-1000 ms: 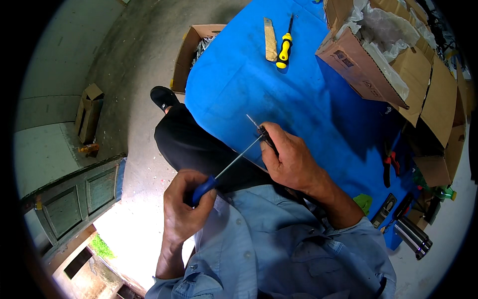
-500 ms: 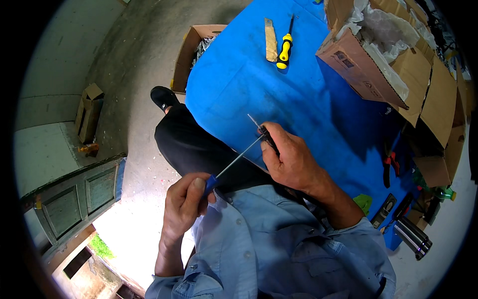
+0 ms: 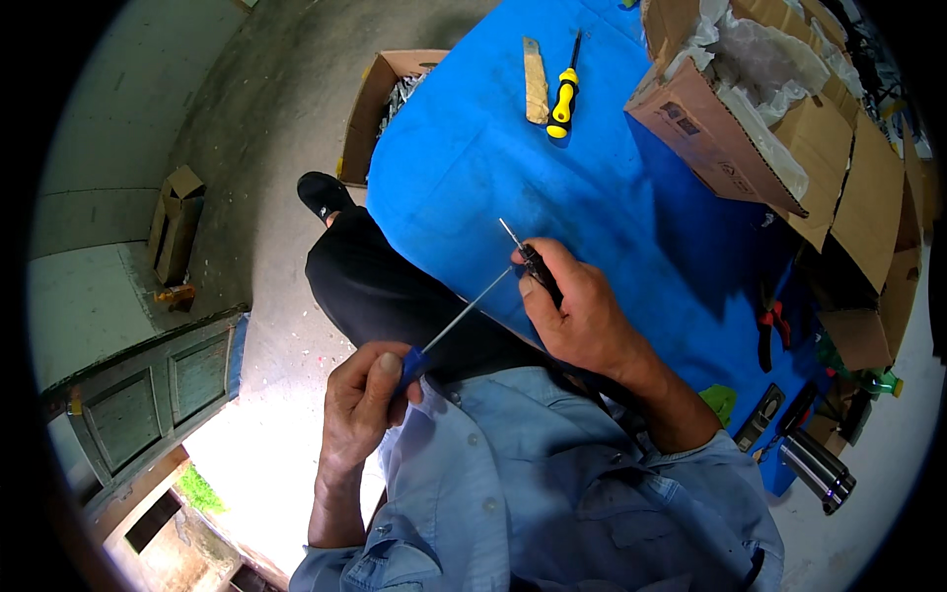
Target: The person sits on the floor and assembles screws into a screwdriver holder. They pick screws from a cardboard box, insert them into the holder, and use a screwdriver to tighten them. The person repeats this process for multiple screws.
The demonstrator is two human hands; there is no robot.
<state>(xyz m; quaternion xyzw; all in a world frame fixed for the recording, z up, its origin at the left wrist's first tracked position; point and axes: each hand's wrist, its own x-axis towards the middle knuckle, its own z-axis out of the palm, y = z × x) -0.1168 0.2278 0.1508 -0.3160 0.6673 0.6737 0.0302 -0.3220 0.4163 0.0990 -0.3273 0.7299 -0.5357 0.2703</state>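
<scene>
My left hand (image 3: 367, 405) is closed round the blue handle of a screwdriver (image 3: 466, 312), whose thin metal shaft points up and right. The screwdriver's tip is close beside the fingers of my right hand (image 3: 582, 314); whether it touches anything there I cannot tell. Pinched between my right thumb and fingers is a small black part with a thin metal pin (image 3: 535, 264), the pin pointing up and left. My right palm hides the part's lower end. Both hands are over my lap, at the near edge of the blue cloth (image 3: 473, 178).
Farther back on the cloth lie a yellow-and-black screwdriver (image 3: 563, 103) and a tape-wrapped flat blade (image 3: 535, 84). An open cardboard box (image 3: 720, 148) with plastic lining stands at right, red-handled pliers (image 3: 774, 321) below it. A steel flask (image 3: 819, 472) is at lower right. A floor box (image 3: 361, 118) holds metal parts.
The black part has turned slightly in my right fingers, showing more of its body and pin. My left hand and the blue-handled screwdriver have shifted a little left and down.
</scene>
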